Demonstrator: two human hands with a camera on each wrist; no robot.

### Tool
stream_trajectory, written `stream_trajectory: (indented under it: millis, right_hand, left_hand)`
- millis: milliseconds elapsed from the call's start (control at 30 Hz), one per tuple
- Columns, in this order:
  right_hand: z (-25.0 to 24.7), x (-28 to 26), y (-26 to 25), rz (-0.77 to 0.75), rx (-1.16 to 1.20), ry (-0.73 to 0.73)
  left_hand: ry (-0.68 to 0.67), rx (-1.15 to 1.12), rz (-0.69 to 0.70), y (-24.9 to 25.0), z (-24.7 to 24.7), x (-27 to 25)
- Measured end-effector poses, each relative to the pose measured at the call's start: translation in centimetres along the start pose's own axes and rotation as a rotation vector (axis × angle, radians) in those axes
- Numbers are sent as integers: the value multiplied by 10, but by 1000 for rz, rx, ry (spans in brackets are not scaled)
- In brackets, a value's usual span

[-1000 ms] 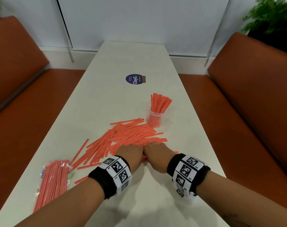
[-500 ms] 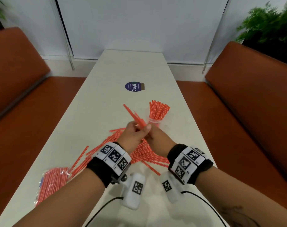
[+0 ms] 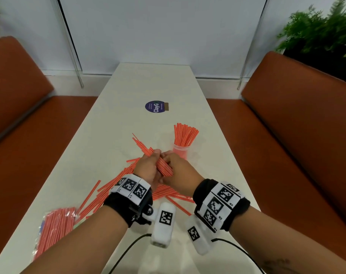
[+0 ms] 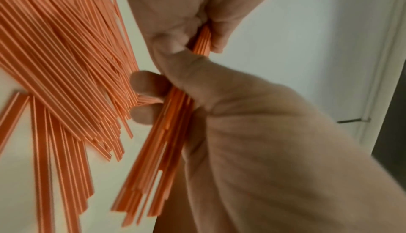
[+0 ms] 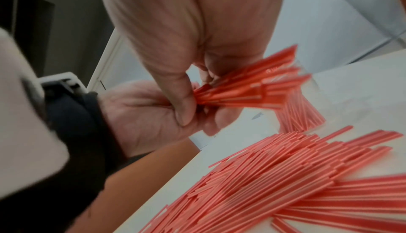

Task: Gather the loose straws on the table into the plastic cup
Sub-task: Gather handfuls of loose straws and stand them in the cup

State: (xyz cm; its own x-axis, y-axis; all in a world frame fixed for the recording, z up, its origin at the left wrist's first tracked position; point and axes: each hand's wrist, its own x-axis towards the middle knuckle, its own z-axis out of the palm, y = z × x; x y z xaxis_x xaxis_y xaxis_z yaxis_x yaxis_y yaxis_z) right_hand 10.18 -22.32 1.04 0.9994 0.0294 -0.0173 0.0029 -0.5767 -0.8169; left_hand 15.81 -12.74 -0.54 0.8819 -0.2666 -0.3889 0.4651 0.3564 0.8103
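Note:
Both hands hold one bundle of red straws (image 3: 158, 161) above the table, tilted with its far end up and to the left. My left hand (image 3: 154, 155) has its fingers curled round the bundle (image 4: 167, 132); my right hand (image 3: 166, 157) pinches the same bundle (image 5: 241, 89) between thumb and fingers. The clear plastic cup (image 3: 180, 152) stands just right of the hands, upright, with several straws (image 3: 186, 133) in it. Loose straws (image 3: 117, 184) lie spread on the table under and behind the hands (image 5: 285, 176).
A plastic bag of more red straws (image 3: 55, 230) lies at the table's (image 3: 144, 84) near left edge. A round purple sticker (image 3: 156, 107) is further along the table. Orange benches (image 3: 298, 135) flank both sides. Cables hang from my wrist units.
A second ago both hands lay on the straw pile on the table. They have since lifted a bundle off it and hold it up beside the cup.

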Motion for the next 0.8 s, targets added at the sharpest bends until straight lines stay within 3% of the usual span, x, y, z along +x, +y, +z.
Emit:
stream_trajectory:
  millis: [200,267,367,500,633,700,800]
  right_hand:
    - [-5,-12,12,212,277,1]
    - [-8,-16,17,374,535,-18]
    - [-10,-15,22,536,968,-87]
    - [-13,-3,12,480,1151,-134]
    - [-13,0,3,421,1092,-218]
    - [-16,-3,-1,395,803,-215]
    - [-37,4,-14,225,243,-30]
  left_hand:
    - [74,-355,-15,15,-7,9]
    - [103,-393,42,20,-6,9]
    - [49,-337,144,23,6,3]
    - [-22,-172,158,11,18,-1]
    - [-72,-116,94,7,19,0]
    - [-163,-87,41,6,13,0]
    - [-360,90,-34,0,2,-2]
